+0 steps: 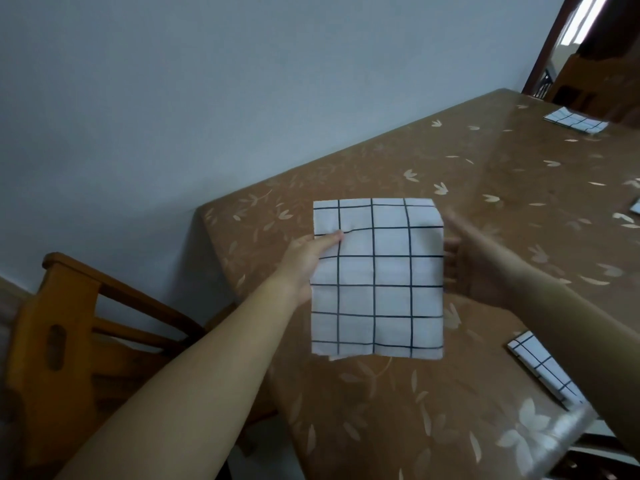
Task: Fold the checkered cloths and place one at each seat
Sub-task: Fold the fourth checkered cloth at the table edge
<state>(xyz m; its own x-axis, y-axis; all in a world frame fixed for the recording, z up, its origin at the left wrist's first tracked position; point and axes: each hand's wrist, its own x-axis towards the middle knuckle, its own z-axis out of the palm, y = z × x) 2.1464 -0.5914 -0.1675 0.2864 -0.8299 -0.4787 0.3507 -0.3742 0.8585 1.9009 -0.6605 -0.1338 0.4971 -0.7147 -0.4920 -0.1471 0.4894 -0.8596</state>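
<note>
A folded white cloth with a dark grid [377, 278] hangs flat above the near end of the brown table [381, 393]. My left hand [308, 263] pinches its left edge, thumb on top. My right hand [474, 265] is at the cloth's right edge, blurred, with fingers spread; whether it touches the cloth I cannot tell. Another folded checkered cloth [545, 368] lies on the table at the near right, partly under my right forearm. A third checkered cloth [573, 122] lies at the far end, and a corner of one more cloth [635, 206] shows at the right edge.
A wooden chair [69, 341] stands at the table's left end, against the pale wall [173, 116]. The table carries a glossy leaf-patterned cover. A dark doorway [588, 46] with another chair sits at the far right.
</note>
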